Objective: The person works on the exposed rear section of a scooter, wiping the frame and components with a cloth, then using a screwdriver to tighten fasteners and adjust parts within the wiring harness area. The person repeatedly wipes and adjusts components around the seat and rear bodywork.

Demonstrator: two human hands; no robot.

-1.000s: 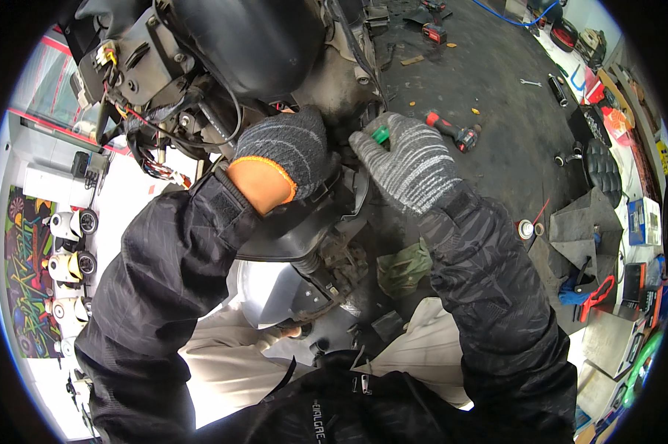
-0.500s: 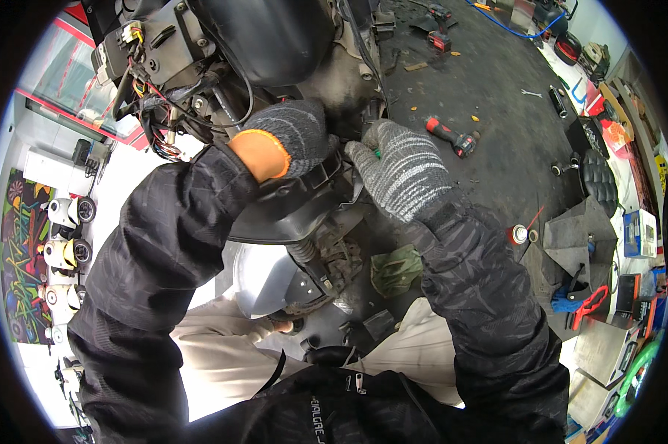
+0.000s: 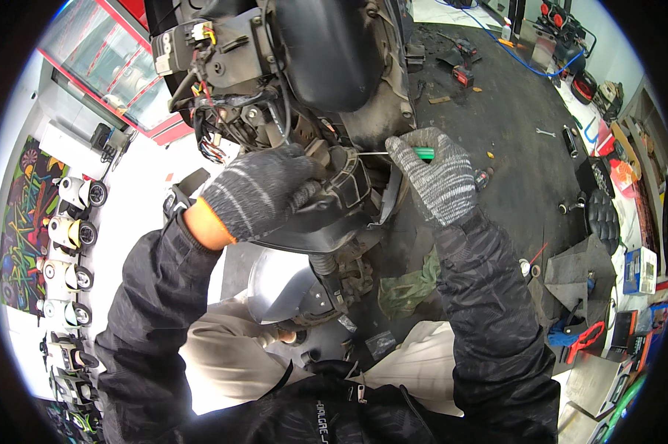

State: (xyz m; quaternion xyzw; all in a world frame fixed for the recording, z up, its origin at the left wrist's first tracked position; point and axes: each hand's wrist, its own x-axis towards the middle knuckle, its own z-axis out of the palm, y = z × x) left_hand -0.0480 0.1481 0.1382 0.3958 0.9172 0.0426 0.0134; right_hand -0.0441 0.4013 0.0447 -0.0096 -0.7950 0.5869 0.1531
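My right hand point(image 3: 439, 174), in a grey striped knit glove, is closed around the green handle of a screwdriver point(image 3: 425, 153). Its thin metal shaft points left, over a black plastic part point(image 3: 348, 181) with a framed rim on a partly stripped motor scooter point(image 3: 256, 44). Also gloved, with an orange cuff, my left hand point(image 3: 263, 189) has its fingers curled at the left side of that plastic part. The fingertips are partly hidden against it. Where exactly the screwdriver's tip ends is hard to make out.
Loose wires and connectors point(image 3: 215, 122) hang from the scooter's left side. Below the plastic part are a shiny silver disc-shaped cover point(image 3: 278, 285) and a green cloth point(image 3: 408, 292). A red-and-black power tool point(image 3: 463, 74) and a wrench point(image 3: 545, 133) lie on the dark floor.
My hands have moved apart, the left one shifting down and left. The screwdriver's shaft, hidden before, now shows pointing left. The whole view has shifted, with more of the scooter visible.
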